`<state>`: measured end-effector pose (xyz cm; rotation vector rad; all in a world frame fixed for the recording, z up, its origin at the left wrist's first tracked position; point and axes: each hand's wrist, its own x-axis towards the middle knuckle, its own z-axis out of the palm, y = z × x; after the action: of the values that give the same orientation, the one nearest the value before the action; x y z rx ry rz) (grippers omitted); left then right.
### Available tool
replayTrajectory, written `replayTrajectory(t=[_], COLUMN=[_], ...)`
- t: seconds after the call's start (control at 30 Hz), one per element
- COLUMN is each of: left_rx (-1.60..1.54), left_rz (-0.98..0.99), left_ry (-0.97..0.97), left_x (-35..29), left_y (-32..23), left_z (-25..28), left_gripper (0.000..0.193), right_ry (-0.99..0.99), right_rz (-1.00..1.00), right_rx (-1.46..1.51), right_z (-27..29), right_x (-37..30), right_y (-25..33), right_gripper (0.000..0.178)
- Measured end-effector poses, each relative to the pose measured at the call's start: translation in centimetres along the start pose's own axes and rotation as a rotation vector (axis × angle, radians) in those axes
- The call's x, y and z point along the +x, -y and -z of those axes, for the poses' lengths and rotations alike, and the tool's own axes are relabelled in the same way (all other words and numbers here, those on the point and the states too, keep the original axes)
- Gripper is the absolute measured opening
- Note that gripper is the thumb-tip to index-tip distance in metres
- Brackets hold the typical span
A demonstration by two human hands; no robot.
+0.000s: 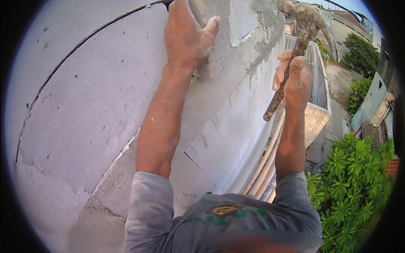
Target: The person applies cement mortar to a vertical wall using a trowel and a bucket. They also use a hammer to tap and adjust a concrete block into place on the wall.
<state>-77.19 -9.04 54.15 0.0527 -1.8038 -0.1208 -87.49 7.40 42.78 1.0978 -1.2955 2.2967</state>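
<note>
Filling the left of the frame, a pale wall panel [97,97] is crossed by a dark curved gap [63,60] and pitted with small holes. Right of it, at the upper centre, the left hand [185,42] is laid against the top of the masonry, its thumb spread well away from the palm. The other fingers run out of sight at the upper edge, so I cannot tell how far they are bent or whether they grip anything; the placing suggests a brace for the body. Farther right, rough grey mortar [253,55] covers part of the wall, and pale poles [265,169] slant below it.

At the upper right, the hammer [302,42] stands tilted in the right hand [296,84], head up and handle slanting down to the left. The fingers curl around the handle with the thumb upright across its front, a closed but seemingly relaxed hold, set fairly near the head, probably for control over reach. The hammer looks well worn: head and handle crusted with dried, mottled grey-brown matter, a long claw curving down rightward. Leafy greenery [352,181] fills the lower right.
</note>
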Motion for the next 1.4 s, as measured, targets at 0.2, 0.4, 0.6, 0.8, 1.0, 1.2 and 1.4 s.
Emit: replayTrajectory(t=[0.2, 0.4, 0.6, 0.8, 1.0, 1.2, 1.4], left_rx=[-0.007, 0.397, 0.238, 0.372, 0.322, 0.238, 0.549], left_rz=[-0.025, -0.277, -0.234, -0.168, -0.186, -0.218, -0.233], left_ry=[0.015, -0.193, -0.086, -0.082, -0.024, -0.070, -0.158], left_x=[0.2, 0.5, 0.5, 0.5, 1.0, 0.9, 0.4], left_y=[0.9, 0.2, 2.0, -0.3, 0.6, 0.4, 3.1], left_z=[0.3, 0.4, 0.6, 0.3, 1.2, 0.5, -0.4], left_gripper=[0.070, 0.072, 0.074, 0.069, 0.064, 0.065, 0.084], right_ry=[-0.146, 0.065, 0.067, -0.367, 0.067, -0.298, 0.031], right_rz=[-0.250, -0.448, -0.467, -0.260, -0.489, -0.377, -0.417], right_rx=[0.456, 0.189, 0.270, 0.474, 0.206, 0.474, 0.172], right_z=[-3.7, -7.6, -7.1, -6.2, -7.2, -7.3, -8.1], right_x=[-7.5, -9.7, -9.3, -9.7, -8.9, -9.3, -8.0], right_y=[-3.6, -6.8, -5.7, -6.7, -7.8, -6.6, -8.6], right_gripper=[0.069, 0.071, 0.066, 0.069, 0.060, 0.066, 0.063])
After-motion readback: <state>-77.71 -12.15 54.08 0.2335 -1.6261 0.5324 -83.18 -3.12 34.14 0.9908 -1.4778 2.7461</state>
